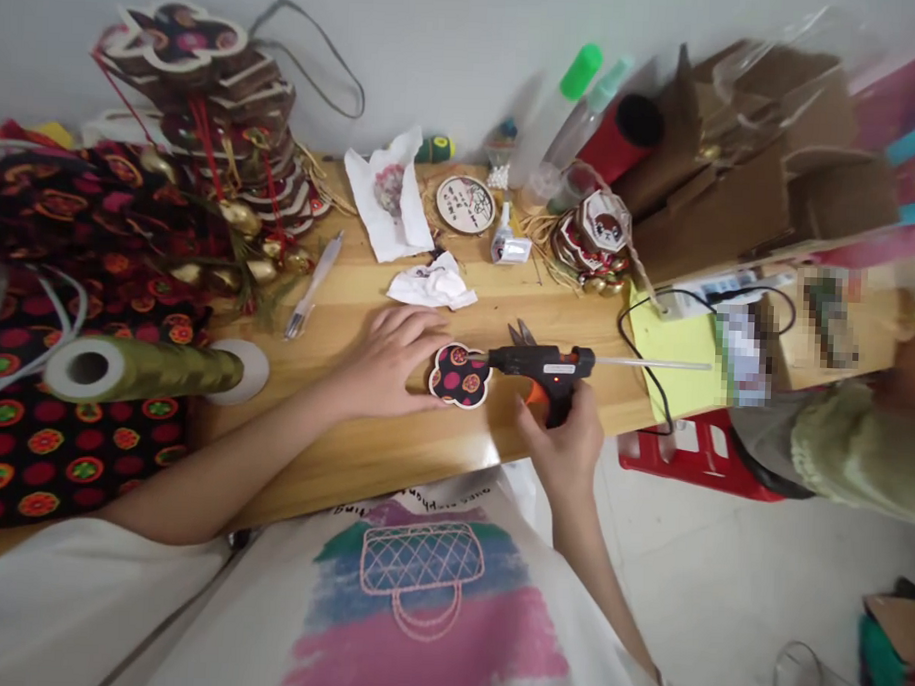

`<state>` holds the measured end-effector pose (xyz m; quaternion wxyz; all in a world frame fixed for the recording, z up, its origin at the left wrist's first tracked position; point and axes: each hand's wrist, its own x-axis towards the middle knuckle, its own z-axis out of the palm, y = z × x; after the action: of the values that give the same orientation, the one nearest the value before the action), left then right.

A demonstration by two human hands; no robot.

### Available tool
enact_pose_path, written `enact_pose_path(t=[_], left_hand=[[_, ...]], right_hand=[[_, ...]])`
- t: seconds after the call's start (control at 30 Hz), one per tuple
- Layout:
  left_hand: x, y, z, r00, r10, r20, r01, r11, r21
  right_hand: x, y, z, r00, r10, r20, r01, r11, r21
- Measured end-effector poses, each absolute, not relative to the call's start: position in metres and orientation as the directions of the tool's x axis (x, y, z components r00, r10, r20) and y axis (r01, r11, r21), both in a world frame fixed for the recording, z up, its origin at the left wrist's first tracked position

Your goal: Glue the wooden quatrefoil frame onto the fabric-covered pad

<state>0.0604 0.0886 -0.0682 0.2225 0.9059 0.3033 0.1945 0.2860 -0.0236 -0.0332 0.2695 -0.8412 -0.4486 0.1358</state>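
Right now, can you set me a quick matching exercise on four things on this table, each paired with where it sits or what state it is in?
Things:
1. glue gun
2. flower-shaped patterned piece
3. scissors
4. roll of olive ribbon

Places or states:
A. lying on its side at the table's left, on the patterned cloth
B. gripped in the right hand, nozzle pointing left
C. flat on the wood, pressed under the left hand
D. just behind the glue gun, mostly hidden by it

Pairs: 1-B, 2-C, 3-D, 4-A
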Motion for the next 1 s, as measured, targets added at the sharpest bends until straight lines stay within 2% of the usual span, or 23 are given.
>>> enact_pose_path(t=[0.13, 0.67, 0.83, 1.0], left_hand=[[0.061, 0.089, -0.071, 0.737, 0.637, 0.227, 0.459, -0.717, 0.524], [0.060, 0.088, -0.069, 0.729, 0.640, 0.245, 0.461, -0.722, 0.516], [0.060, 0.089, -0.069, 0.723, 0.660, 0.203, 0.481, -0.693, 0.537], [0.060, 0.089, -0.070, 0.724, 0.653, 0.223, 0.468, -0.702, 0.536]], right_hand=[[0.278, -0.023, -0.040, 0.527, 0.849, -0.036, 0.708, -0.462, -0.533], [0.273, -0.017, -0.054, 0.571, 0.821, 0.006, 0.700, -0.484, -0.525], [0.272, -0.016, -0.054, 0.555, 0.832, -0.001, 0.716, -0.478, -0.508], [0.274, -0.017, -0.057, 0.519, 0.855, 0.021, 0.749, -0.443, -0.494]])
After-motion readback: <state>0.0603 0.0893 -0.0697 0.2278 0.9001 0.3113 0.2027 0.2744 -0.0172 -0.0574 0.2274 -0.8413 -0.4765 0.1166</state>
